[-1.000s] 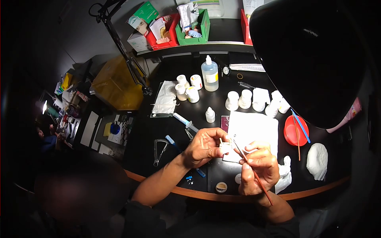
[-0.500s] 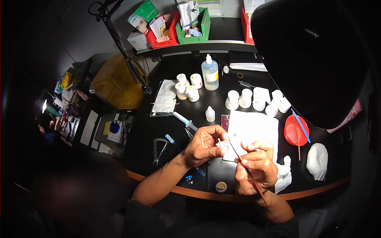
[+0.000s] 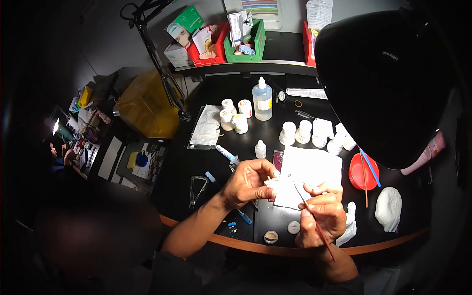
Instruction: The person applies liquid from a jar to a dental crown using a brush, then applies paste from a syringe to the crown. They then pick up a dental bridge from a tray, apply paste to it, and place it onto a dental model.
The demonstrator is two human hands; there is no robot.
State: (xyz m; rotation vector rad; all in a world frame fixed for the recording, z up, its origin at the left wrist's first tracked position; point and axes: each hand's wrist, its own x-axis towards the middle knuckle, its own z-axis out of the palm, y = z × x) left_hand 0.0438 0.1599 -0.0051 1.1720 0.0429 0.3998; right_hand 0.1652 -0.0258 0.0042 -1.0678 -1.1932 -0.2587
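Note:
My left hand (image 3: 246, 184) pinches a small pale, tooth-like piece (image 3: 269, 182) between thumb and fingers; its exact shape is lost in glare. In my right hand (image 3: 323, 214) is a thin brush (image 3: 325, 240) with a reddish handle, held like a pen. Its tip points up and left, a short gap from the pale piece. Beneath both lies a white sheet of paper (image 3: 317, 164). Near the table's front edge sit a little open jar (image 3: 271, 237) of beige material and a white round lid (image 3: 293, 227).
Behind the hands stand a dropper bottle (image 3: 260, 149), several white jars (image 3: 288, 133) and a large clear bottle (image 3: 262, 103). Right are a red bowl (image 3: 357, 172) with brushes across it and crumpled white tissue (image 3: 389, 209). A black lamp head (image 3: 383, 88) hangs over the right side.
My right hand and the brush have moved down and away from the pale piece, widening the gap. The white lid beside the jar now shows. The whole view has shifted slightly.

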